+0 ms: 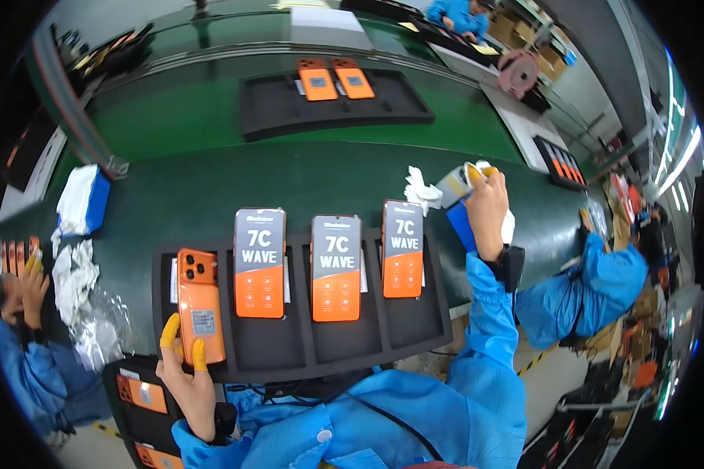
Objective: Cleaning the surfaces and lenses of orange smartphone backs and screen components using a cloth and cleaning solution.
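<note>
left hand (186, 384) gripping the face-down orange phone (199, 295) at the left end of the black tray (270, 345), right hand (489, 207) pinching a pale item (454, 186) too blurred to name — seemingly a handling step, next needing a steady hold.

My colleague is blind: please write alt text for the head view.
The person's left hand touches an orange phone, camera side up, at the left end of a black tray holding three front-up phones; the right hand holds a pale, unclear item.
</note>
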{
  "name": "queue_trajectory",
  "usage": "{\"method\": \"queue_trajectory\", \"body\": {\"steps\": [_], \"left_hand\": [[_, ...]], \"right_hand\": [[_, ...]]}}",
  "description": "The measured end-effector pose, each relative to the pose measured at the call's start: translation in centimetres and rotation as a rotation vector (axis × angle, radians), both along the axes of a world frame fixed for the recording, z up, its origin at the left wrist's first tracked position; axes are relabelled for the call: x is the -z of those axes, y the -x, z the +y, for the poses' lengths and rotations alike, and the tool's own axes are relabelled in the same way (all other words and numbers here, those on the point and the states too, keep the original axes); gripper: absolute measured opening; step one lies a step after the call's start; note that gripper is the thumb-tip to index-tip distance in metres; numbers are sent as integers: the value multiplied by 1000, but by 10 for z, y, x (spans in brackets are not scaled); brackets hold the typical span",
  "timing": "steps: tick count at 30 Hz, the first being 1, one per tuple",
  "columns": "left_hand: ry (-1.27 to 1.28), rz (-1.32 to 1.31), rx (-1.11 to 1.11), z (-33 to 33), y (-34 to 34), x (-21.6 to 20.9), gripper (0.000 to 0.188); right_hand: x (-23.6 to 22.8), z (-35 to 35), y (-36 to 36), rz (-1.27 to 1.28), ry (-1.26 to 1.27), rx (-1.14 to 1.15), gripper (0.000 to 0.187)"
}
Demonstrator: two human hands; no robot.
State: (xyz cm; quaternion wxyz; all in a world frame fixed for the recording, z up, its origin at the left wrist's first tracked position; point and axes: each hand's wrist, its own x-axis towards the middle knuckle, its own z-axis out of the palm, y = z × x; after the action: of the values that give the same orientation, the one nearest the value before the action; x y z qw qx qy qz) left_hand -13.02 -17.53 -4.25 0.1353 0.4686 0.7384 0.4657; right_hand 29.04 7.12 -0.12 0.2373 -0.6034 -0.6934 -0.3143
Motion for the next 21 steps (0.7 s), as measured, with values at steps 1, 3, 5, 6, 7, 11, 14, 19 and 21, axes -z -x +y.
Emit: {"method": "queue_trajectory", "body": {"steps": [1, 3, 5, 6, 7, 11, 14, 19, 21], "left_hand": [[9, 18, 9, -3, 3, 3, 41], [-14, 65, -28, -4, 6, 5, 38], [-92, 144, -138, -6, 9, 10, 37], [-68, 177, -203, -4, 6, 6, 38], [-69, 297, -230, 1, 2, -5, 43], [-151, 517, -280, 33, 1, 0, 34], [-89, 451, -285, 34, -4, 9, 38], [-79, 371, -274, 27, -5, 9, 19], [-66, 356, -237, 26, -5, 9, 18]], "right_hand": [[0, -1, 3, -21, 3, 5, 25], [1, 1, 7, -47, 20, -6, 24], [3, 4, 10, -26, 26, -46, 25], [-1, -1, 13, -7, 37, -49, 29], [-4, -3, 11, 3, 14, -80, 32], [-25, -19, 54, 94, 49, -226, 44], [-23, -32, 123, 149, 208, -589, 49], [-14, -65, 228, 26, 326, -1195, 43], [-6, -72, 256, -3, 293, -1357, 42]]}}
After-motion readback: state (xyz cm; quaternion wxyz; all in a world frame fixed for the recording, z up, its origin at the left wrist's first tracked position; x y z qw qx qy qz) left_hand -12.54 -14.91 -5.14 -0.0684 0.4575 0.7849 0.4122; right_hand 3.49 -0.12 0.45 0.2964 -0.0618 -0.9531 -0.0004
